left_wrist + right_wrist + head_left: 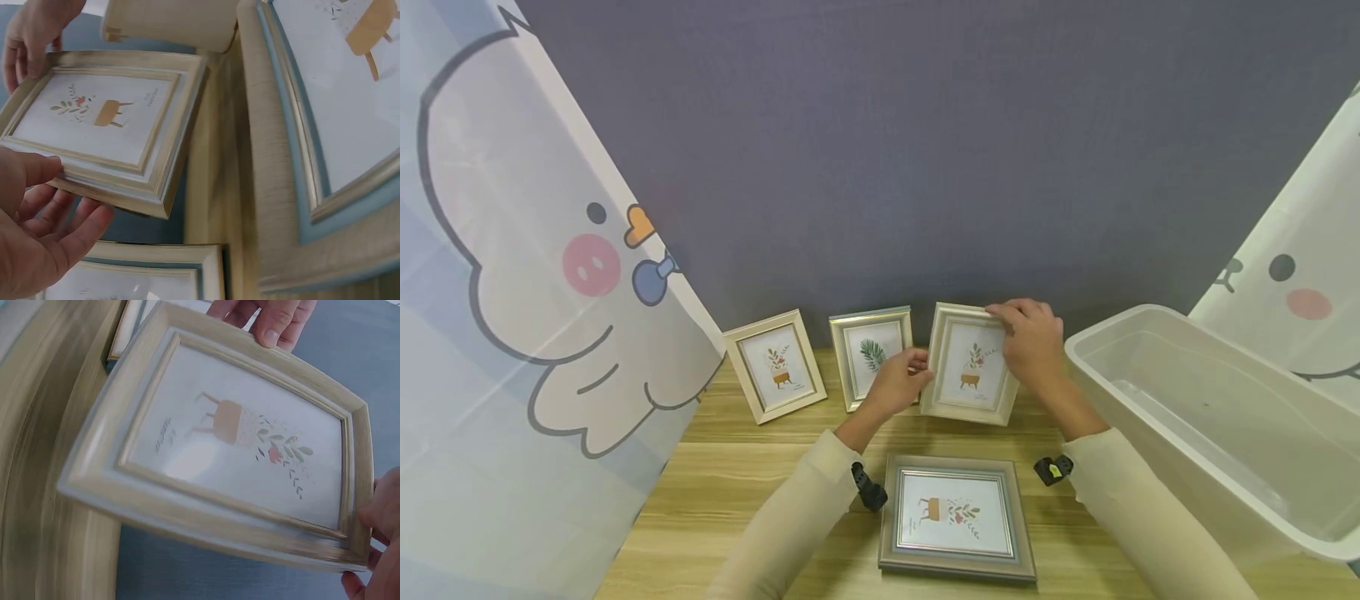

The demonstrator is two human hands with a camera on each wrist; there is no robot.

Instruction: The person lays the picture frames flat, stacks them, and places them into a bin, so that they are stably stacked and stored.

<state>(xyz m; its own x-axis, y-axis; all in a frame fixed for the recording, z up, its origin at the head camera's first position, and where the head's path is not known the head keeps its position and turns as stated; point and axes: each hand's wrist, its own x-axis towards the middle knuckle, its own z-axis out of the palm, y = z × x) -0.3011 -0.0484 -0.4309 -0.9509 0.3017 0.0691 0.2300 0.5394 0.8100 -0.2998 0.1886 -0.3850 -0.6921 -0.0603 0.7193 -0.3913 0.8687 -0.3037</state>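
Both hands hold a cream picture frame [973, 367] with a flowerpot print, tilted back near the dark backdrop. My left hand [895, 383] pinches its left edge, thumb on the front and fingers behind. At the top right corner, my right hand [1030, 342] grips the border, as the right wrist view also shows. To the left stands a leaf-print frame [872, 350], partly covered by my left hand. Farther left leans another cream frame [777, 367] with a flowerpot print. A larger grey-brown frame [955, 517] lies face up between my forearms.
A deep white plastic bin [1187, 433] stands at the right, close to my right forearm. The wood-grain table [715, 483] ends at the dark backdrop [925, 150]. Cartoon-printed curtains [527, 233] hang at both sides.
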